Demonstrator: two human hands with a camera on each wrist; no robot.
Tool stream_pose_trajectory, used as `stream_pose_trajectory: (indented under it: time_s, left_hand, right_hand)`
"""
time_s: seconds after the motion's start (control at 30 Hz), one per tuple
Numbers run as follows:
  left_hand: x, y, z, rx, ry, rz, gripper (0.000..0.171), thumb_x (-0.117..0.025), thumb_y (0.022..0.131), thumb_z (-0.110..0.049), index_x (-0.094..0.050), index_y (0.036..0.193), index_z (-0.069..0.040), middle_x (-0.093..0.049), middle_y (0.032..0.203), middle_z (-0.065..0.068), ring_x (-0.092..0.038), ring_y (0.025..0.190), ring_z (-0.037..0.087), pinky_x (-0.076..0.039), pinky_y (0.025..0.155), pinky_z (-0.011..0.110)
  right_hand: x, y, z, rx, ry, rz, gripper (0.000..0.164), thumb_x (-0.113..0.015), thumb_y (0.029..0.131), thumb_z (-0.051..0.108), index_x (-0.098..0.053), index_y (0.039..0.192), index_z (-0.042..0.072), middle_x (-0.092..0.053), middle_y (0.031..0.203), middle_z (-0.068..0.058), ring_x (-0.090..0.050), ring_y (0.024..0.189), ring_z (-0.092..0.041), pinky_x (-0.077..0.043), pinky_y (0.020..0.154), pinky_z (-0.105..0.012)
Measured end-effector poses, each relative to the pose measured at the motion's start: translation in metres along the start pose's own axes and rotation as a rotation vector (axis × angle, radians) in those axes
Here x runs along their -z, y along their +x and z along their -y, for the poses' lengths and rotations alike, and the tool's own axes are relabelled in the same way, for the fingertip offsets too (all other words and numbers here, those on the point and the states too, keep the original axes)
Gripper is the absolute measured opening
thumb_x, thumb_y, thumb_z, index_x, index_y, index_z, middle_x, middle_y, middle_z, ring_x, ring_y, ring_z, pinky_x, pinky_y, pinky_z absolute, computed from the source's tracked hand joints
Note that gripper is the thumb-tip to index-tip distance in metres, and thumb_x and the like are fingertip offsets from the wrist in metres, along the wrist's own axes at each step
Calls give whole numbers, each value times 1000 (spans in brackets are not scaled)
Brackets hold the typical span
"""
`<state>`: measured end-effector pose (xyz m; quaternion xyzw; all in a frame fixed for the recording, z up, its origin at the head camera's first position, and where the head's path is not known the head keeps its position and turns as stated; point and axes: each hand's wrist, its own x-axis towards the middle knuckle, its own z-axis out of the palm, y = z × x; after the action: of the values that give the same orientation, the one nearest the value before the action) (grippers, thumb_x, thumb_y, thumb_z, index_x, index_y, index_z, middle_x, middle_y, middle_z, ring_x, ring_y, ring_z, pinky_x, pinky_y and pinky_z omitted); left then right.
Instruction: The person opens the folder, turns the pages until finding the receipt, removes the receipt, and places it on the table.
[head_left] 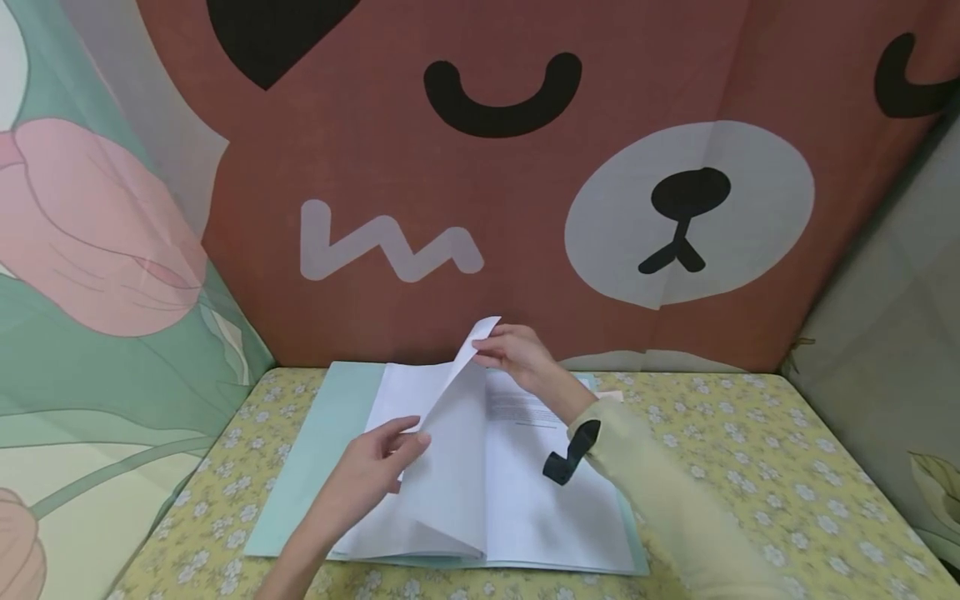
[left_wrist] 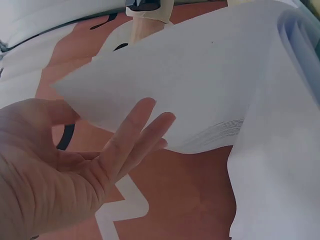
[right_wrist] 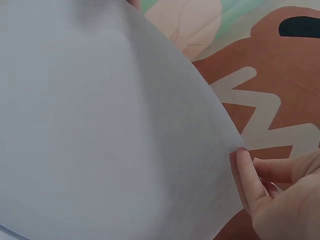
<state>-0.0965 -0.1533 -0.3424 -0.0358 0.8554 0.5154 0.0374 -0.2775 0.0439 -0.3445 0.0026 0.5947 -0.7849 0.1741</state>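
A stack of white paper sheets lies spread like a book inside a pale teal folder. One sheet is lifted and curved upright near the middle. By its upper edge, my right hand pinches this sheet; the right wrist view shows the fingertips at the paper's edge. My left hand is at the sheet's lower left edge, with fingers fairly straight and spread from the thumb. In the left wrist view its fingers lie in front of the paper, and the thumb tip is hidden behind a corner.
The folder rests on a table with a yellow floral cloth. Behind it hangs a brown bear-print curtain, close to the table's back edge. Printed fabric also hangs at the left and right. A black strap is on the right wrist.
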Motion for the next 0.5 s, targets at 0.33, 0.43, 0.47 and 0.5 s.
stream_pose_trajectory:
  time_s: [0.33, 0.43, 0.47, 0.5]
  left_hand:
    - [3, 1, 0, -67, 113, -31, 43, -60, 95, 2, -61, 136, 10, -75, 107, 13, -69, 95, 19, -58, 75, 36]
    - [5, 2, 3, -93, 164, -49, 41, -59, 94, 4, -62, 135, 10, -74, 113, 17, -70, 103, 23, -60, 84, 41]
    - [6, 2, 4, -94, 181, -54, 41, -59, 94, 4, -63, 135, 10, -74, 115, 18, -70, 106, 24, -60, 86, 43]
    - [7, 3, 5, -92, 191, -56, 41, -59, 94, 4, -62, 135, 10, -73, 117, 19, -69, 108, 26, -60, 87, 44]
  right_hand:
    - [-10, -1, -4, 6, -44, 34, 28, -67, 96, -8, -60, 122, -14, -63, 117, -20, -71, 99, -27, -61, 90, -39]
    - [-7, -2, -2, 22, -89, 70, 22, -67, 98, -3, -62, 117, -12, -69, 109, -19, -74, 94, -26, -61, 90, -39]
    - [-6, -2, -2, 29, -115, 79, 21, -67, 99, -1, -63, 116, -11, -71, 107, -18, -75, 93, -26, -61, 89, -39]
    - [-4, -2, -2, 35, -144, 86, 21, -68, 99, 1, -63, 116, -10, -72, 105, -18, -76, 92, -26, -61, 89, -39]
